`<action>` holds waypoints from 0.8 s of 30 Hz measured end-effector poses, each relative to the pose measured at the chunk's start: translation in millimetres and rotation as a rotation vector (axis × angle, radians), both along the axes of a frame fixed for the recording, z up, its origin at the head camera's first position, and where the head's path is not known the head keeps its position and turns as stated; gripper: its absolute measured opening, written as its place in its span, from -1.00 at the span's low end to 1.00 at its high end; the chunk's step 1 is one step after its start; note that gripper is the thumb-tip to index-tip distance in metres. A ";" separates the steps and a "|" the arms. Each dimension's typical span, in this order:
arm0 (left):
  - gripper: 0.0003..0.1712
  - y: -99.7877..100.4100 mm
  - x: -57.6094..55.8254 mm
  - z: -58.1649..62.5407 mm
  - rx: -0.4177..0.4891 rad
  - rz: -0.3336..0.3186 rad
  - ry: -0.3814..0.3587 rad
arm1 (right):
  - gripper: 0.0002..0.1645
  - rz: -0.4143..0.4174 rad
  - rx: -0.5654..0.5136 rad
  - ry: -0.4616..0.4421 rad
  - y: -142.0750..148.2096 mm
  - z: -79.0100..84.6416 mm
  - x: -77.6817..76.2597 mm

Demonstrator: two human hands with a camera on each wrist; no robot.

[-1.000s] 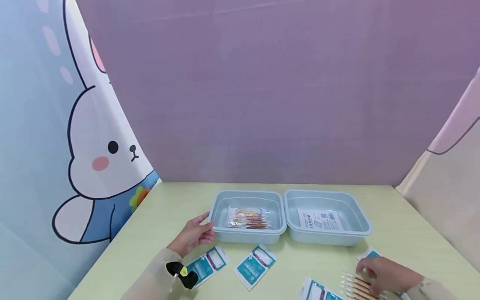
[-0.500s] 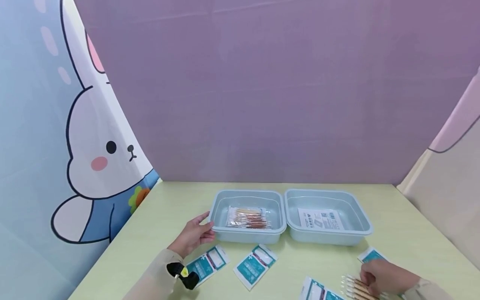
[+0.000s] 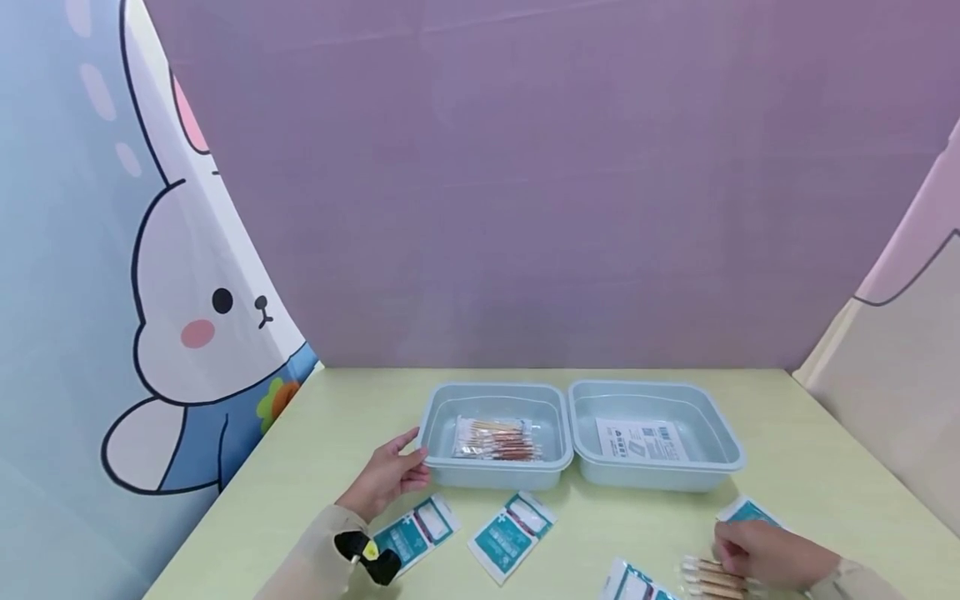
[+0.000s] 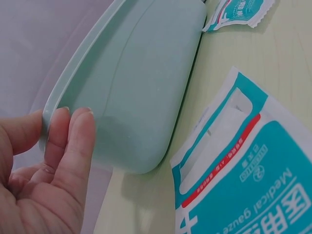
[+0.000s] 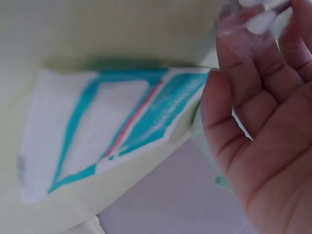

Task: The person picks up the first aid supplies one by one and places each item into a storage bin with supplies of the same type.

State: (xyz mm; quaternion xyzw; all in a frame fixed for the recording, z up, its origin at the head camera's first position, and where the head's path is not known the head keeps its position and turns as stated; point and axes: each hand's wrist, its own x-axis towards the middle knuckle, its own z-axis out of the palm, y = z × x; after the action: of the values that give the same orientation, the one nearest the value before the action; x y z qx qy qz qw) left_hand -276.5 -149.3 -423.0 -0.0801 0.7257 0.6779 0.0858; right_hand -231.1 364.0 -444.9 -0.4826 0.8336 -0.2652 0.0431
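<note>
"Swabs in a clear packet (image 3: 705,577), pinched in a right hand (image 3: 776,554) toward the worktop (image 3: 375,392)'s right edge; and the other hand?"

"Left hand (image 3: 384,479), thumb and fingers gripping the left-hand tub (image 3: 495,477) by its rim at the left end; a bag of swabs (image 3: 495,438) lies inside."

"What stands just beside?"

"Right-hand tub (image 3: 652,477), pale blue, toward the worktop's far edge; a printed sheet (image 3: 641,440) lies on its floor."

"And the teal-and-white packets (image 4: 253,180)?"

"Medical gauze, reads one; left packet (image 3: 429,521) beside the left wrist, middle packet (image 3: 512,535) before the left-hand tub, lower packet (image 3: 633,586) partly out of frame, far packet (image 3: 750,511) partly hidden by the right hand."
</note>
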 end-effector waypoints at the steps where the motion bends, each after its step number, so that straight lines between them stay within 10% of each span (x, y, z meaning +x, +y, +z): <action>1: -0.34 0.0 0.2 -0.2 -0.003 0.000 0.000 | -0.54 0.010 -0.025 0.009 -0.8 0.4 -0.2; 9: -0.34 0.2 -0.3 1.8 -0.010 0.002 -0.017 | -0.63 -0.017 -0.104 -0.147 -7.5 10.0 -0.5; 16: -0.35 0.5 0.9 4.6 0.000 0.007 -0.011 | -0.82 -0.082 -0.066 0.044 -10.6 18.5 -6.8; 24: -0.35 1.6 3.8 7.2 0.009 0.008 -0.018 | -0.76 -0.149 -0.116 0.020 -31.1 33.4 -8.9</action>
State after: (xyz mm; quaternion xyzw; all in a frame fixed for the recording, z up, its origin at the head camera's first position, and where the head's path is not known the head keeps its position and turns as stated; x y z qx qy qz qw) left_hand -272.6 -147.7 -415.9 -0.0886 0.7217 0.6806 0.0899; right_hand -240.1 332.8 -411.5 -0.4237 0.8507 -0.3109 -0.0131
